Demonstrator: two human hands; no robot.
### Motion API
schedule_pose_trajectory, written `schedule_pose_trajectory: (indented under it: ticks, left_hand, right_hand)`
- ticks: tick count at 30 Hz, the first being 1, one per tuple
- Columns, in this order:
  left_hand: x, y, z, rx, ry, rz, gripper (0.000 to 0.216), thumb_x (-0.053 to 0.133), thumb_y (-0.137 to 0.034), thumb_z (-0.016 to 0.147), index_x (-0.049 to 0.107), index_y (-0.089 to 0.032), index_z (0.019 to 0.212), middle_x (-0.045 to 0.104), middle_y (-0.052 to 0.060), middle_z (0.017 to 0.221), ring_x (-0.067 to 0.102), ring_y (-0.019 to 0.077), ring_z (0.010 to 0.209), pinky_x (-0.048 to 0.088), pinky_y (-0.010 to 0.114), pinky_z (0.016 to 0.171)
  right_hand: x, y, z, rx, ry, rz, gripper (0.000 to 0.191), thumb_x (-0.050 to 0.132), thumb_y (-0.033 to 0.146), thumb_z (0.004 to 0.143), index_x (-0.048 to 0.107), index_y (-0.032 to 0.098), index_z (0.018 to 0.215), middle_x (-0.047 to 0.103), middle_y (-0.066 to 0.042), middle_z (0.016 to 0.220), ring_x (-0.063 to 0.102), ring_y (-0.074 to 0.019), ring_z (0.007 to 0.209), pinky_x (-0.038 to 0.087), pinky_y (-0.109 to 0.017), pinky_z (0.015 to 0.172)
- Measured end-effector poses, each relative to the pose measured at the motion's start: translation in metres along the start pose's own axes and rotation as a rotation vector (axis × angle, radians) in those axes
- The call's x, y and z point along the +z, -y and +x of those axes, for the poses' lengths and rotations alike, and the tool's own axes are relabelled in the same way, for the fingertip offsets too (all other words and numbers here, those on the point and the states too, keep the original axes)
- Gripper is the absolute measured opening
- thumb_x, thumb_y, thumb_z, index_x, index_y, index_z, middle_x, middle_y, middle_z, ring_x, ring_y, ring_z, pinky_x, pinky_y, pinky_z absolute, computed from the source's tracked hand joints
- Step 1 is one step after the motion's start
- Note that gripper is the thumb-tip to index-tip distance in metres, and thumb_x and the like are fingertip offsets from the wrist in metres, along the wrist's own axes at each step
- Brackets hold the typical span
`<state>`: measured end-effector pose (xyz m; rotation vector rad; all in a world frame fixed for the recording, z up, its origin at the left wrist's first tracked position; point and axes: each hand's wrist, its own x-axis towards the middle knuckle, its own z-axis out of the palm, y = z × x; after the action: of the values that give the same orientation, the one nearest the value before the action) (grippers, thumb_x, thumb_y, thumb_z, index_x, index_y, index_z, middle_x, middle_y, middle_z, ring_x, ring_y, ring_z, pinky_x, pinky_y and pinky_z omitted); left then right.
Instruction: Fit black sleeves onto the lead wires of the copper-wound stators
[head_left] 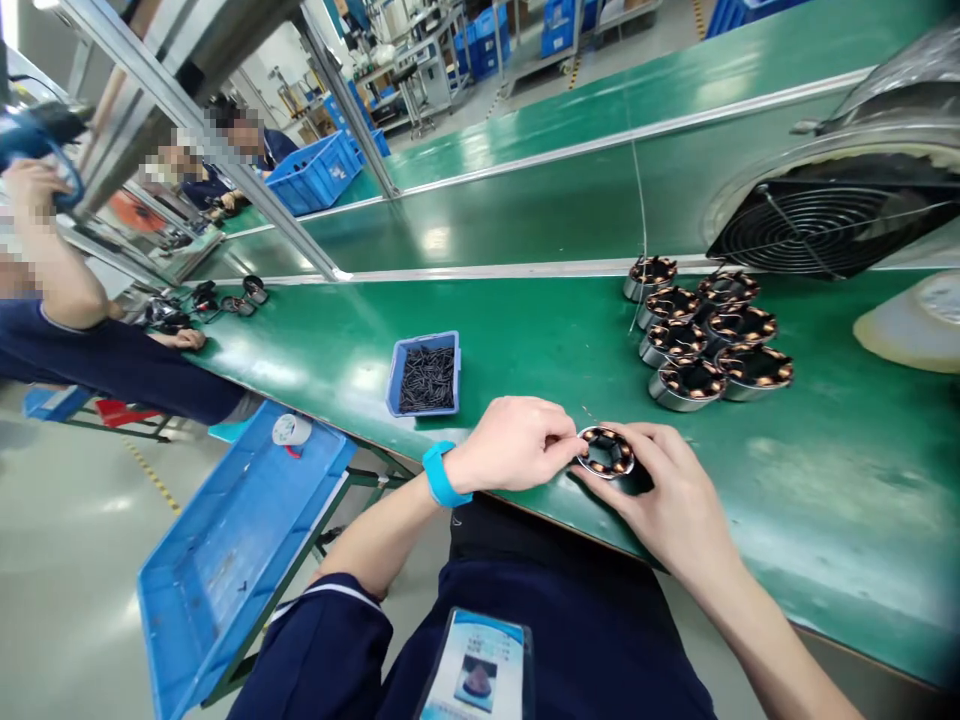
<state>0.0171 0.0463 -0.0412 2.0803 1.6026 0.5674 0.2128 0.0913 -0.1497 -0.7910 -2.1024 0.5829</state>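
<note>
A round metal stator with copper windings (605, 452) rests at the near edge of the green table (825, 480). My right hand (667, 490) cups it from the right and below. My left hand (517, 442), with a blue wristband on its wrist, pinches the stator's left rim with the fingertips. A small blue tray of black screws (425, 375) lies just left of my left hand. A cluster of several more wound stators (701, 335) sits farther back on the right.
A large black fan grille (832, 225) and a pale disc (911, 325) stand at the far right. A long blue bin (232, 550) holding a tape roll sits low at the left. Other workers (82, 320) sit along the table's left end, by blue crates (315, 170).
</note>
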Motion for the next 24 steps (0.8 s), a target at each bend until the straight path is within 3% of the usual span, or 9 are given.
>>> schedule_pose_trajectory:
  ticks: [3,5,8,10,12,15,19,24]
  left_hand:
    - [-0.03,-0.011,0.002,0.021,-0.077,-0.088,0.031,0.06,-0.028,0.097,0.066,-0.016,0.069,0.066,0.002,0.072,0.058,0.0124,0.067,0.042,0.026,0.063]
    - [-0.054,-0.013,-0.001,-0.025,-0.247,-0.116,0.03,0.058,-0.031,0.099,0.069,-0.016,0.075,0.07,0.003,0.076,0.062,0.0131,0.071,0.046,0.025,0.067]
    - [-0.08,0.004,-0.012,-0.161,-0.465,0.112,0.027,0.059,-0.033,0.099,0.071,-0.017,0.08,0.071,0.004,0.079,0.064,0.0154,0.074,0.047,0.027,0.07]
    - [-0.086,0.027,-0.021,-0.287,-0.407,0.382,0.023,0.062,-0.031,0.097,0.073,-0.018,0.081,0.073,0.004,0.082,0.065,0.018,0.077,0.047,0.029,0.071]
    - [-0.081,0.053,-0.031,-0.415,-0.243,0.597,0.018,0.063,-0.028,0.095,0.076,-0.018,0.088,0.075,0.007,0.093,0.068,0.0222,0.085,0.049,0.031,0.074]
    - [-0.068,0.083,-0.04,-0.521,-0.098,0.686,0.02,0.063,-0.026,0.095,0.076,-0.018,0.107,0.074,0.01,0.11,0.069,0.0272,0.101,0.052,0.034,0.08]
    - [-0.057,0.1,-0.043,-0.519,-0.144,0.619,0.026,0.062,-0.025,0.096,0.073,-0.017,0.118,0.072,0.01,0.116,0.068,0.0278,0.106,0.053,0.035,0.085]
    - [-0.057,0.114,-0.044,-0.497,-0.252,0.393,0.012,0.069,-0.018,0.089,0.075,-0.017,0.099,0.074,0.006,0.092,0.068,0.0215,0.086,0.052,0.032,0.079]
  right_hand:
    - [-0.001,0.002,0.001,0.012,0.022,0.011,0.04,0.068,0.047,0.096,0.06,0.021,0.124,0.061,-0.011,0.108,0.063,-0.0281,0.098,0.055,-0.043,0.085]
    - [-0.001,0.004,0.002,0.025,0.029,0.012,0.041,0.069,0.047,0.095,0.06,0.021,0.125,0.061,-0.011,0.11,0.063,-0.0284,0.099,0.055,-0.043,0.085]
    - [-0.002,0.005,0.002,0.027,0.014,0.0,0.041,0.068,0.047,0.095,0.059,0.021,0.124,0.061,-0.011,0.11,0.063,-0.0282,0.098,0.055,-0.043,0.084]
    - [-0.002,0.006,0.002,0.016,-0.008,-0.012,0.039,0.068,0.048,0.096,0.059,0.02,0.123,0.061,-0.011,0.108,0.063,-0.0279,0.097,0.055,-0.043,0.084]
    - [-0.003,0.007,0.002,0.017,-0.02,-0.02,0.038,0.068,0.048,0.095,0.06,0.02,0.12,0.062,-0.01,0.106,0.064,-0.0277,0.096,0.055,-0.042,0.083]
    - [-0.004,0.008,0.002,0.033,-0.015,-0.028,0.038,0.069,0.051,0.094,0.06,0.021,0.116,0.063,-0.009,0.105,0.064,-0.0271,0.094,0.054,-0.04,0.081]
    - [-0.005,0.009,0.0,0.051,-0.004,-0.043,0.039,0.068,0.054,0.094,0.061,0.021,0.113,0.063,-0.009,0.104,0.064,-0.0265,0.094,0.054,-0.039,0.081]
    - [-0.004,0.008,-0.001,0.066,0.0,-0.059,0.041,0.067,0.056,0.094,0.061,0.02,0.115,0.063,-0.009,0.107,0.064,-0.0266,0.097,0.054,-0.039,0.083]
